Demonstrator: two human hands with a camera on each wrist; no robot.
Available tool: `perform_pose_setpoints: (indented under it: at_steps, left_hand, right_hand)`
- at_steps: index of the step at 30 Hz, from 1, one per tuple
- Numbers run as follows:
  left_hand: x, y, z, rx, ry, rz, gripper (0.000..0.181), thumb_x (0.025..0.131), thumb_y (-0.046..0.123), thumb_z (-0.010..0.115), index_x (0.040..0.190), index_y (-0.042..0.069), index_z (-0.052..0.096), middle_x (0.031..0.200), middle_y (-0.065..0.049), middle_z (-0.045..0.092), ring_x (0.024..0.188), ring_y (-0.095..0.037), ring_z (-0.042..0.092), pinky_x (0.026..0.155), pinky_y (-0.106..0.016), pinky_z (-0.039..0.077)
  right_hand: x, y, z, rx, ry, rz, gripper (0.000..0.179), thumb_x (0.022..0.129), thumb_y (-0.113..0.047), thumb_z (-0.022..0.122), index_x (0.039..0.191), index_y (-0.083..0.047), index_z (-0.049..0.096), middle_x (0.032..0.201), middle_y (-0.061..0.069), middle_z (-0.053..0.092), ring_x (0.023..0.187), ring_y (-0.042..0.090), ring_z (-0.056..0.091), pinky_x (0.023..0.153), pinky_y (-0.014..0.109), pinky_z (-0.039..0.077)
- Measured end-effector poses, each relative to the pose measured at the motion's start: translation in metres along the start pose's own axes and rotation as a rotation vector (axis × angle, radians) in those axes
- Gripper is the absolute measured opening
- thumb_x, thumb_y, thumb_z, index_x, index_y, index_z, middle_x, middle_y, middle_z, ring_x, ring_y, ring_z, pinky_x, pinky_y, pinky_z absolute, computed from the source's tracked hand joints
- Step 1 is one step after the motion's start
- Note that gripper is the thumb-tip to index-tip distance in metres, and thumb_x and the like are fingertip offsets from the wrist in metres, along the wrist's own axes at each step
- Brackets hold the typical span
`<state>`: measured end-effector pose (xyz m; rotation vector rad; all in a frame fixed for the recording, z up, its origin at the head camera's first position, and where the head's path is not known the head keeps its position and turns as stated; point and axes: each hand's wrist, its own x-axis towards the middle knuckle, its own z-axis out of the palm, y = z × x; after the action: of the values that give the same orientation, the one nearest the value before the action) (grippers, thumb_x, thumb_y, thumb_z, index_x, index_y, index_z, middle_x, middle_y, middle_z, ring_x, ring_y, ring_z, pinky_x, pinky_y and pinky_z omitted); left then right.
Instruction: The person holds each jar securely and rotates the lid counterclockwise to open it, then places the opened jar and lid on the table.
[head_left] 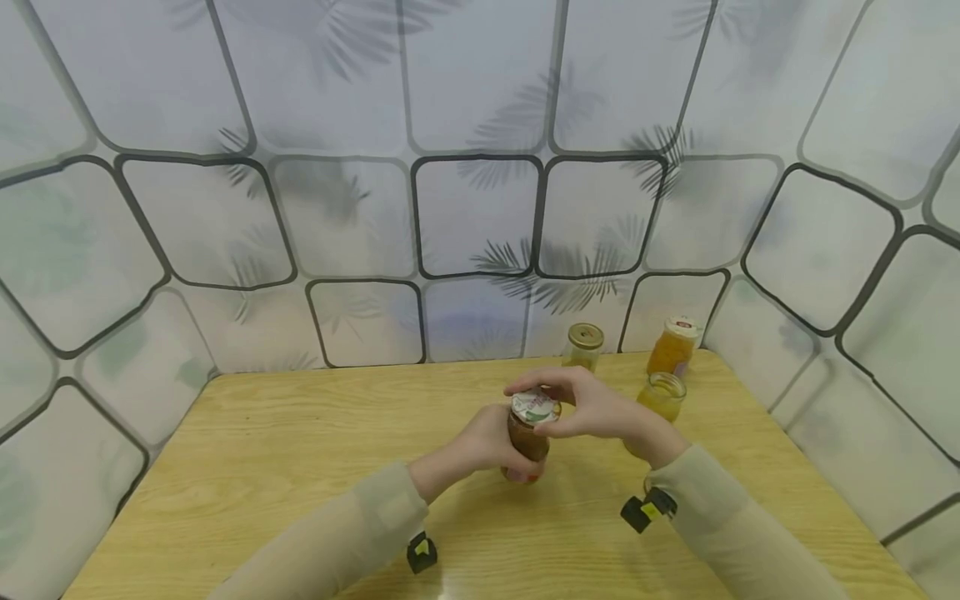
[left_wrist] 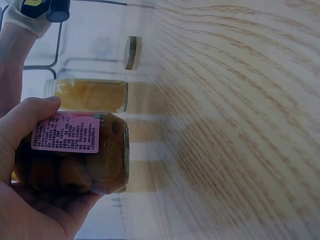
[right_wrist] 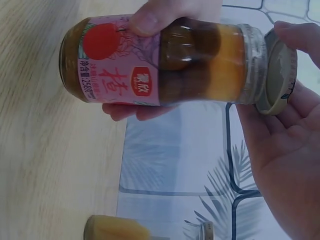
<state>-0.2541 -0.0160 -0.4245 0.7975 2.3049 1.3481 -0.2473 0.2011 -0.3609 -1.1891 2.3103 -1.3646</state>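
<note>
My left hand (head_left: 491, 437) grips a glass jar (right_wrist: 200, 62) of dark round fruit in liquid, upright close over the table. A pink label with a red circle wraps the jar; a block of small print shows in the left wrist view. My right hand (head_left: 592, 404) holds a patterned metal lid (right_wrist: 283, 75) at the jar's mouth, thumb on one edge and fingers around the other side. The lid tilts off the glass rim, so its pale inner face shows in the right wrist view. From the head view its printed top faces up.
Behind my right wrist stands a lidless jar (head_left: 663, 396) of yellow contents, with a loose lid (left_wrist: 131, 52) flat on the table near it. Farther back are a gold-lidded jar (head_left: 584, 337) and a white-lidded orange jar (head_left: 672, 346). Patterned walls border the wooden table (head_left: 300, 433).
</note>
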Motion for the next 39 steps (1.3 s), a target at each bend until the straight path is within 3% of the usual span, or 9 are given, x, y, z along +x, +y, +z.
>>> perform_pose_setpoints:
  at_steps: [3, 8, 13, 20, 31, 39]
  left_hand:
    - [0.0, -0.003, 0.0, -0.004, 0.013, -0.006, 0.049, 0.078, 0.01, 0.091, 0.121, 0.006, 0.068, 0.107, -0.005, 0.075, 0.083, -0.007, 0.066, 0.072, -0.023, 0.057]
    - [0.001, -0.006, -0.003, -0.008, 0.046, -0.015, 0.048, 0.076, 0.01, 0.093, 0.117, 0.005, 0.068, 0.104, -0.005, 0.075, 0.082, -0.01, 0.067, 0.072, -0.025, 0.057]
    - [0.003, -0.005, -0.006, 0.003, 0.078, -0.029, 0.046, 0.073, 0.01, 0.094, 0.112, 0.006, 0.07, 0.098, -0.004, 0.075, 0.081, -0.011, 0.067, 0.073, -0.027, 0.057]
    - [0.004, -0.003, -0.012, 0.014, 0.113, -0.017, 0.046, 0.072, 0.01, 0.094, 0.112, 0.005, 0.072, 0.099, -0.007, 0.077, 0.082, -0.011, 0.067, 0.075, -0.029, 0.057]
    - [0.007, -0.005, -0.016, -0.003, 0.133, -0.037, 0.044, 0.074, 0.011, 0.092, 0.113, 0.006, 0.072, 0.099, -0.007, 0.077, 0.078, -0.013, 0.067, 0.067, -0.028, 0.055]
    - [0.008, -0.002, -0.017, 0.008, 0.141, -0.036, 0.046, 0.075, 0.012, 0.093, 0.115, 0.007, 0.071, 0.102, -0.008, 0.077, 0.082, -0.012, 0.068, 0.072, -0.029, 0.057]
  right_hand:
    - [-0.001, -0.001, -0.002, -0.011, 0.003, -0.01, 0.05, 0.096, -0.002, 0.076, 0.143, 0.0, 0.062, 0.145, 0.024, 0.063, 0.129, 0.003, 0.061, 0.109, 0.027, 0.054]
    - [-0.006, -0.003, -0.006, -0.03, 0.021, 0.047, 0.053, 0.095, -0.007, 0.079, 0.146, -0.003, 0.062, 0.149, 0.02, 0.063, 0.128, 0.002, 0.063, 0.108, 0.029, 0.055]
    - [-0.016, -0.003, -0.011, -0.069, 0.073, 0.109, 0.057, 0.093, -0.011, 0.083, 0.146, -0.009, 0.064, 0.151, 0.015, 0.063, 0.126, -0.001, 0.063, 0.106, 0.023, 0.054]
    - [-0.032, 0.003, -0.018, -0.134, 0.128, 0.13, 0.059, 0.091, -0.01, 0.084, 0.147, -0.008, 0.063, 0.151, 0.014, 0.063, 0.13, -0.006, 0.059, 0.109, 0.016, 0.049]
    - [-0.05, 0.015, -0.017, -0.117, 0.132, 0.155, 0.057, 0.091, -0.011, 0.085, 0.143, -0.002, 0.065, 0.145, 0.02, 0.067, 0.123, -0.007, 0.062, 0.106, 0.014, 0.05]
    - [-0.063, 0.028, -0.006, -0.102, 0.084, 0.166, 0.058, 0.093, -0.017, 0.084, 0.144, 0.0, 0.064, 0.145, 0.023, 0.065, 0.125, -0.009, 0.06, 0.106, 0.014, 0.05]
